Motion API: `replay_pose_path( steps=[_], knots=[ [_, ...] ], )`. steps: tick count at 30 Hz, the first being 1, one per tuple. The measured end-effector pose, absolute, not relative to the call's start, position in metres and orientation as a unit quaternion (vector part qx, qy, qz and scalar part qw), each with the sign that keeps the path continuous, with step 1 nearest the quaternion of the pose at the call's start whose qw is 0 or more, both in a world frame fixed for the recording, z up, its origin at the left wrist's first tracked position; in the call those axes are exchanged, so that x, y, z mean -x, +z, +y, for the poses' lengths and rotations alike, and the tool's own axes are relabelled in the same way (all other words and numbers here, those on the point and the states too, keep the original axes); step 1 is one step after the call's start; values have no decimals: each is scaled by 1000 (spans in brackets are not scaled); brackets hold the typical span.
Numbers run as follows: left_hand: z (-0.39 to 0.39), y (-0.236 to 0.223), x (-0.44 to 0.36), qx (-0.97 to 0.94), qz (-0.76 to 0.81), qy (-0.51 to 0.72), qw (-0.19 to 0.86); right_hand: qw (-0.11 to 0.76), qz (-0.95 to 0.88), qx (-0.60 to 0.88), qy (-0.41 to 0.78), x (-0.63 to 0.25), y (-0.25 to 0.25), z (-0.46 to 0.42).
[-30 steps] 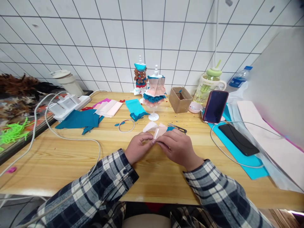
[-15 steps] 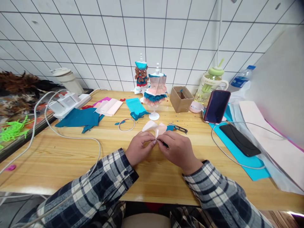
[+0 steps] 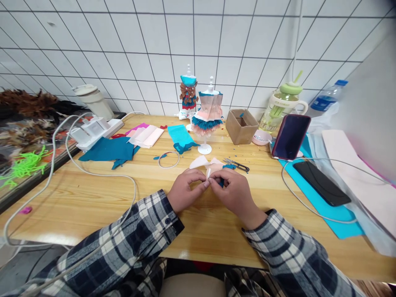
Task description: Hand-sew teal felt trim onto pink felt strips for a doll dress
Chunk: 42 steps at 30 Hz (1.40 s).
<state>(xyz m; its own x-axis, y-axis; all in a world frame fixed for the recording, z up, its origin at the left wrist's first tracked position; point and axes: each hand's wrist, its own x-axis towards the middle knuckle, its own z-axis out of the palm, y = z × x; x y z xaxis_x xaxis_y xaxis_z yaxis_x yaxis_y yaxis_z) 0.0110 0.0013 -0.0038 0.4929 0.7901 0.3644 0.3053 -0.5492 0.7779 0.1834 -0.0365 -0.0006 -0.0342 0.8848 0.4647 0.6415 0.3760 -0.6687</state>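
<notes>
My left hand (image 3: 187,190) is closed, thumb and finger pinching the lower end of a narrow pale paper strip (image 3: 208,172). Meeting it from the other side, my right hand (image 3: 234,194) pinches the same strip, fingertips touching the left thumb. Something dark blue shows under the curled right fingers; I cannot make out what. Just beyond the fingertips lie a white paper scrap (image 3: 199,162) and a pink paper scrap (image 3: 216,166). A blue scrap (image 3: 229,166) is beside the thread snips (image 3: 239,165). Behind stands a small dress form (image 3: 210,111) in a pink and blue paper dress.
A second dress form (image 3: 188,95) stands farther back. Right of it are a cardboard box (image 3: 242,130), a pink bowl (image 3: 261,138) and a propped phone (image 3: 291,137). To the left lie a ring (image 3: 168,166), teal paper (image 3: 107,150) and a loose white cable (image 3: 102,175).
The camera view has shifted, so the scene sits farther right. Both hands stay together at the strip; the right fingers have curled differently, revealing dark blue beneath them.
</notes>
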Motion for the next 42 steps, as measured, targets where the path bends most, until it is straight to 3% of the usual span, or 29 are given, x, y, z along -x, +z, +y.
replay_pose_path(
  steps=[10, 36, 42],
  knots=[
    [3, -3, -9, -782, 360, 373, 346, 435, -723, 508, 174, -184, -2, -37],
    [5, -4, -12, -777, 370, 356, 365, 365, -771, 521, 22, -183, -5, -43],
    [3, -5, -13, -790, 363, 356, 343, 382, -741, 546, 84, -181, -4, -42]
  ],
)
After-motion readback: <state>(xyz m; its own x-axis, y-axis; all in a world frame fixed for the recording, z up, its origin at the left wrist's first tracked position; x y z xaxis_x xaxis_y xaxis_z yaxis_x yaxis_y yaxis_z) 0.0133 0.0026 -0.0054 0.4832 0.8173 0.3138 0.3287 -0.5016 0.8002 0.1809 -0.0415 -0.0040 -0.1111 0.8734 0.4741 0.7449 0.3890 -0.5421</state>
